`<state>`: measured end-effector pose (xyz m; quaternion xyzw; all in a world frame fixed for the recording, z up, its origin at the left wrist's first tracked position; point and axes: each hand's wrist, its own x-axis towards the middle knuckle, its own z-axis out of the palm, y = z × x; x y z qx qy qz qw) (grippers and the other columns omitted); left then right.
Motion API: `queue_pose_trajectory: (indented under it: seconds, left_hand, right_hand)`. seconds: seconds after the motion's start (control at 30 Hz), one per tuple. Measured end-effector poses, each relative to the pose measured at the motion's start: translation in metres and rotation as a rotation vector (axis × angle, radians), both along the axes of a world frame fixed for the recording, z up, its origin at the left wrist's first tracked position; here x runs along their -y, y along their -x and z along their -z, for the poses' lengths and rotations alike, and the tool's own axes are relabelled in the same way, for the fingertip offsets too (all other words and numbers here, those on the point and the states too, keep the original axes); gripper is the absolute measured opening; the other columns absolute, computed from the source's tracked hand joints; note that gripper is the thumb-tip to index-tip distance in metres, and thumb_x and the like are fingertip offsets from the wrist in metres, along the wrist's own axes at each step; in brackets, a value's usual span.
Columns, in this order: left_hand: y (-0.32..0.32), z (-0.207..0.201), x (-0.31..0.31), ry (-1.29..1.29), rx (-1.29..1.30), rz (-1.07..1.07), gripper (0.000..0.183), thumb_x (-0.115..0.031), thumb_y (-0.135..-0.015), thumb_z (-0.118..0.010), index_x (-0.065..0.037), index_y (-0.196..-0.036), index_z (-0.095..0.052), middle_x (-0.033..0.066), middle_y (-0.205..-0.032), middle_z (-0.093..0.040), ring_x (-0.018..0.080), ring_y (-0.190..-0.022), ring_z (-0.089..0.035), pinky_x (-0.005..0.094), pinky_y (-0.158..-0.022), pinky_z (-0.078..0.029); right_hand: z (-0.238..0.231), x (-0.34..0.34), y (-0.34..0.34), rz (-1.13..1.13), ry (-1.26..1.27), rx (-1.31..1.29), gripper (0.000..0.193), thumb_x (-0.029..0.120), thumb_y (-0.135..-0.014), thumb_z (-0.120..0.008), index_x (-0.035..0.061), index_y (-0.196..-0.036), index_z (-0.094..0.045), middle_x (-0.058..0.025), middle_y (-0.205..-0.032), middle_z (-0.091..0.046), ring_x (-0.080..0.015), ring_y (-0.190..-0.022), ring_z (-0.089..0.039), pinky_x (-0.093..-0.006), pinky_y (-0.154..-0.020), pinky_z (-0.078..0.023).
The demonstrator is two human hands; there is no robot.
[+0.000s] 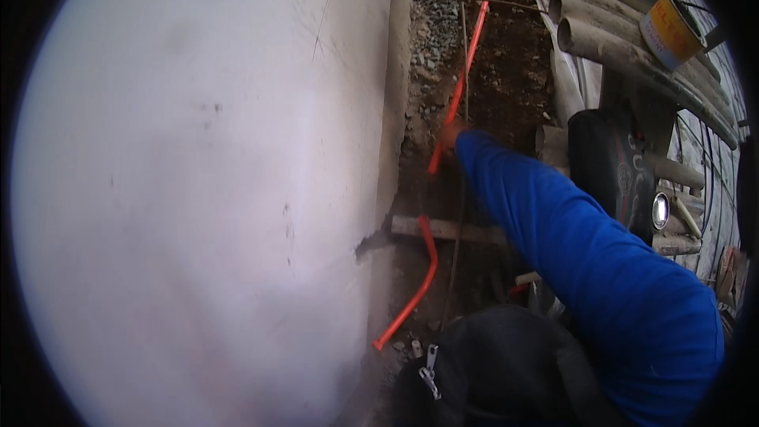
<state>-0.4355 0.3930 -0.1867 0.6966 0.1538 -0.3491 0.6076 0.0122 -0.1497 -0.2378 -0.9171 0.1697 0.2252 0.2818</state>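
Observation:
My right hand (449, 137) reaches forward in a blue sleeve (553, 221) and is closed around a long orange pipe (477, 35), close to its near end. The hand is small and blurred, so single fingers do not show. That pipe runs away along a trench (512, 71) beside a white wall (205, 174). A short, bent orange pipe (431, 265) lies nearer, with a gap between its upper end and the long pipe. My left hand is out of the picture.
A grey pipe (451, 228) crosses the trench, and thin rods (498, 2) span it farther off. On the right are stacked grey pipes (601, 41), a yellow-and-white can (672, 32) and a black bag (609, 166). Dark fabric with a zipper (429, 372) fills the lower middle.

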Motion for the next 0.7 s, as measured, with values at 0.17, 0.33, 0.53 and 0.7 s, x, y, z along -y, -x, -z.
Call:
queue_pose_trajectory:
  seconds: [0.17,0.33,0.53,0.7]
  left_hand:
    - [0.019,0.025,-0.012,0.688,0.154,-0.209,0.034,-0.043,-0.102,-0.067,-0.010,-0.105,-0.060,0.0113,-0.086,-0.071,0.0270,-0.074,-0.070,0.0418,-0.069,-0.058]
    - [-0.033,0.023,-0.003,0.512,-0.431,-0.761,0.028,-0.037,-0.103,-0.067,-0.012,-0.111,-0.056,0.0081,-0.082,-0.068,0.0246,-0.070,-0.068,0.0396,-0.064,-0.057]
    - [-0.070,-0.017,0.024,0.225,-0.269,-0.620,0.031,-0.026,-0.105,-0.064,-0.011,-0.131,-0.054,0.0117,-0.109,-0.069,0.0256,-0.092,-0.069,0.0439,-0.076,-0.059]
    - [-0.093,-0.053,0.060,0.463,-0.241,-0.589,0.033,-0.024,-0.107,-0.060,-0.007,-0.135,-0.053,0.0168,-0.126,-0.063,0.0312,-0.110,-0.067,0.0504,-0.088,-0.059]
  right_hand:
    - [-0.002,0.001,-0.002,0.144,-0.176,0.071,0.020,0.020,-0.092,-0.064,0.0057,-0.087,-0.077,-0.0104,-0.078,-0.075,-0.0239,-0.068,-0.072,-0.0400,-0.065,-0.058]
    - [0.009,0.004,-0.014,0.018,-0.038,0.036,0.013,0.020,-0.089,-0.071,0.0099,-0.090,-0.079,-0.0103,-0.085,-0.077,-0.0259,-0.075,-0.073,-0.0414,-0.073,-0.060]
    - [-0.002,0.005,-0.018,-0.318,0.222,-0.045,0.016,0.020,-0.088,-0.067,0.0141,-0.085,-0.082,-0.0108,-0.091,-0.079,-0.0288,-0.089,-0.076,-0.0420,-0.080,-0.060]
    - [-0.020,0.006,-0.003,-0.405,0.201,-0.027,0.023,0.020,-0.091,-0.064,0.0134,-0.078,-0.082,-0.0091,-0.090,-0.079,-0.0277,-0.091,-0.076,-0.0404,-0.081,-0.060]
